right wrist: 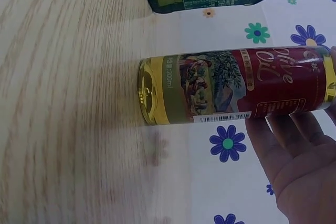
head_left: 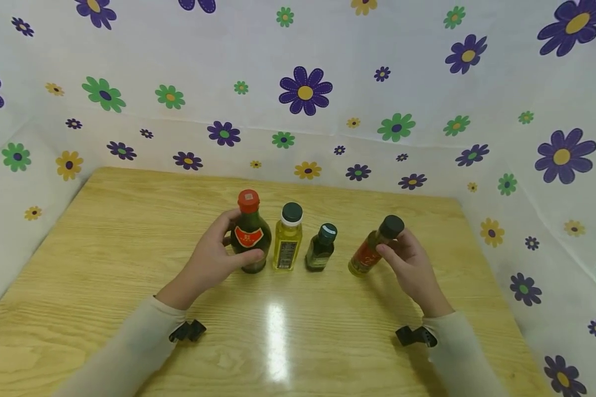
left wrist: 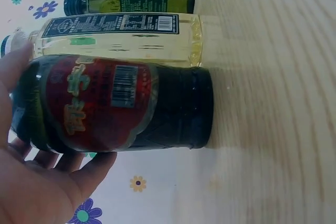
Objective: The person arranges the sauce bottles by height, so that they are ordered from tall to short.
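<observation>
My left hand grips a large dark bottle with a red cap and a red label, thumb in front and fingers behind. The bottle stands upright on the table. My right hand holds an olive oil bottle with a black cap and red label by its upper part. That bottle leans, its cap toward the right and its base close over the table. Between the hands stand a clear bottle of yellow oil, right beside the dark bottle, and a small green bottle with a dark cap.
All the bottles are in a row on a light wooden table. A white cloth with purple, green and yellow flowers hangs behind the table and along both sides. A black wrist device shows at each cuff.
</observation>
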`<state>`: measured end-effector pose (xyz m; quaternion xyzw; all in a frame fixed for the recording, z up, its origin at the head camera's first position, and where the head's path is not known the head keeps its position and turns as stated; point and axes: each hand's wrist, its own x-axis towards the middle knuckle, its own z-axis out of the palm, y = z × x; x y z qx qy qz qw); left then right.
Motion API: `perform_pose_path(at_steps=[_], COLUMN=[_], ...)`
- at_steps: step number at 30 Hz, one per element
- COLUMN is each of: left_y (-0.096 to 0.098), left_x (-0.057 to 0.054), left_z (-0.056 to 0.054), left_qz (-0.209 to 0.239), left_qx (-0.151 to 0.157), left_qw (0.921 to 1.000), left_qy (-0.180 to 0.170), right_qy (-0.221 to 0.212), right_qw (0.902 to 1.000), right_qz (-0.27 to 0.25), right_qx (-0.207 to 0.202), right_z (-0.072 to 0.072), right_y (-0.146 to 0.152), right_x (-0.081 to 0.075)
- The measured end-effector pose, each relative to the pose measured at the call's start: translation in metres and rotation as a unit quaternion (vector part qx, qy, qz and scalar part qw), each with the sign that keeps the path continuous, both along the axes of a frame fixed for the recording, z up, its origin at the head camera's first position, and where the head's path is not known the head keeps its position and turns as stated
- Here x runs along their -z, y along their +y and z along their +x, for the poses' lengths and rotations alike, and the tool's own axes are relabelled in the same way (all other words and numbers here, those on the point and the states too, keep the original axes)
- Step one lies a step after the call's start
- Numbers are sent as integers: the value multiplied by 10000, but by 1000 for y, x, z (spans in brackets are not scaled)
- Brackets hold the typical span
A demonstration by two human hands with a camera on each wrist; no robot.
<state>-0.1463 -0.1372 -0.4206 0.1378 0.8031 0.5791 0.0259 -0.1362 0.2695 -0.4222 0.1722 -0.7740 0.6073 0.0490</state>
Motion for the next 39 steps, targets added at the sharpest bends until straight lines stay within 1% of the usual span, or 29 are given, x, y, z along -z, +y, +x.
perform_pose_path(at_steps=[4, 11, 15, 20, 23, 26, 29, 32, 35, 39], left_y=[2, 3, 4, 6, 7, 6, 2, -4, -9, -17], left_x=[3, 6, 8, 10, 11, 13, 14, 10, 1, -10], left_z=[1, 1, 1, 0, 0, 0, -1, -2, -4, -12], left_qz=[23, 20, 94, 308, 347, 338, 430, 510, 430, 338], left_qx=[-79, -151, -166, -275, -348, -394, -466, -616, -756, -868], left_qw=[10000, 9999, 9998, 9989, 9981, 9976, 9965, 9948, 9936, 9919], left_qy=[-55, 18, 20, 224, 379, 466, 550, 622, 718, 860], right_qy=[135, 96, 139, 110, 93, 91, 92, 106, 127, 173], right_qw=[9997, 9999, 9995, 9993, 9992, 9991, 9992, 9994, 9993, 9994], right_qz=[184, 95, 240, 298, 330, 342, 315, 276, 268, 208], right_qx=[62, 45, 125, 175, 214, 230, 218, 195, 207, 210], right_z=[0, -3, -2, -2, -2, -1, 0, -1, 0, 0], right_y=[-1, -3, -3, -2, -1, -1, -1, -2, -3, -3], right_x=[0, 2, 2, 2, 3, 3, 3, 4, 4, 5])
